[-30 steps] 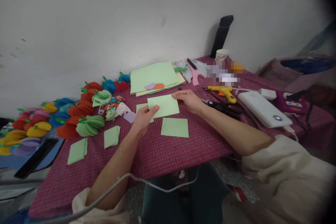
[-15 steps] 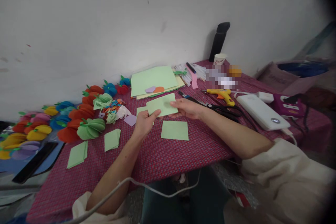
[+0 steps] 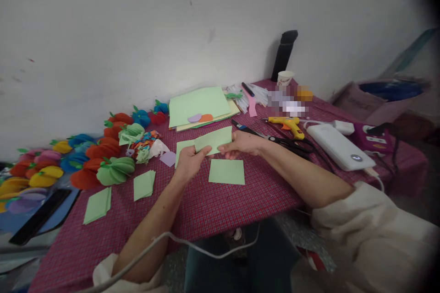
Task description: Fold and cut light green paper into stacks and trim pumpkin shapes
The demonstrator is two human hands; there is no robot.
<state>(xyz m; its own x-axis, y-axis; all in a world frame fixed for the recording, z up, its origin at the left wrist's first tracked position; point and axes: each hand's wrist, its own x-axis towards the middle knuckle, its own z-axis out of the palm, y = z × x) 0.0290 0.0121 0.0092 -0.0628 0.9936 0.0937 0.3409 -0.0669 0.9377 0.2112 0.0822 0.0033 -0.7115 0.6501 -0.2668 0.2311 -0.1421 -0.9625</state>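
Between my two hands is a light green sheet of paper (image 3: pixel 215 138), raised above the table and bending along its length. My left hand (image 3: pixel 191 161) pinches its left end, thumb on top. At the right end, my right hand (image 3: pixel 242 143) grips it with thumb and fingers. Another green sheet (image 3: pixel 227 171) lies flat just below my hands, and one more green sheet (image 3: pixel 183 147) lies partly hidden behind my left hand. Two small stacks of green paper, one nearer (image 3: pixel 144 185) and one farther left (image 3: pixel 97 205), rest on the cloth.
Colourful paper pumpkins (image 3: pixel 115 170) crowd the left side beside paper scraps (image 3: pixel 146 145). Large green sheets (image 3: pixel 199 103) lie by the wall. To the right are scissors (image 3: pixel 288 144), a yellow glue gun (image 3: pixel 287 124), a white power bank (image 3: pixel 340 146) and a paper cup (image 3: pixel 285 78).
The held green sheet has gone from nearly flat to bent over lengthwise. My right hand's fingers have curled in at its lower edge. The view has shifted slightly.
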